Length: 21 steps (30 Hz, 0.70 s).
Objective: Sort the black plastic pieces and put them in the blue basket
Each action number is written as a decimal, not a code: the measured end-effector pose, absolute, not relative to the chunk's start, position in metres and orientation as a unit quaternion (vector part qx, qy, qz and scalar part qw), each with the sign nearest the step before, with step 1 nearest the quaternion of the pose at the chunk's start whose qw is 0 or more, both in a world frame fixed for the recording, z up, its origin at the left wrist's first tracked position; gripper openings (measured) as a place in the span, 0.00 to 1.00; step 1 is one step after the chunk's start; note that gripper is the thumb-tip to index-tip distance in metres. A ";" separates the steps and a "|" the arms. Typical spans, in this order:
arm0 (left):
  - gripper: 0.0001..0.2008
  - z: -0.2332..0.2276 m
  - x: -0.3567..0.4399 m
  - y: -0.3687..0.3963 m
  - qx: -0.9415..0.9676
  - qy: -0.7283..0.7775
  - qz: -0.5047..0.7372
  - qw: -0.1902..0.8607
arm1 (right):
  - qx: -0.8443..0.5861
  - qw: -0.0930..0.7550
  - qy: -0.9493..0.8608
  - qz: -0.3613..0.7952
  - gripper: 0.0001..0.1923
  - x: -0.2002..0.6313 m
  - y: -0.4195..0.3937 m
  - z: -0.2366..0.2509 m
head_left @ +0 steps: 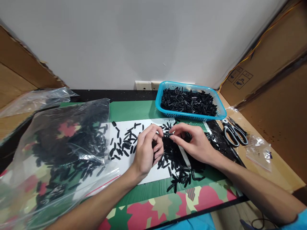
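Observation:
My left hand (147, 147) is curled, with thumb and forefinger pinched at one end of a small dark piece (166, 135). Facing it, my right hand (190, 139) pinches the other end with thumb and fingertips. The piece is tiny and partly covered, so its exact kind does not show. Under and around both hands, short narrow black strips (176, 166) lie heaped on a white sheet (150, 177). More loose strips (127, 140) are spread left of my left hand.
A blue plastic basket (222, 111) full of black strips stands behind my right hand. At left lies a large clear zip bag (72, 143) of strips. Scissors (233, 132) and a small clear bag (259, 151) are at right. Cardboard boxes (271, 73) flank the green mat (131, 110).

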<state>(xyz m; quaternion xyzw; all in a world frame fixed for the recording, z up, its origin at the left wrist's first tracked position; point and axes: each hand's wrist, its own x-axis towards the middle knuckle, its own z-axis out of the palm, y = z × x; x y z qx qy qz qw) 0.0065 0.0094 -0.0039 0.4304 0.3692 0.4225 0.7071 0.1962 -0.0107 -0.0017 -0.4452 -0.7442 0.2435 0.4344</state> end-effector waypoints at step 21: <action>0.20 -0.005 0.012 -0.002 0.521 0.358 0.389 0.670 | -0.409 0.379 -0.813 0.164 0.06 0.162 -0.045 -0.013</action>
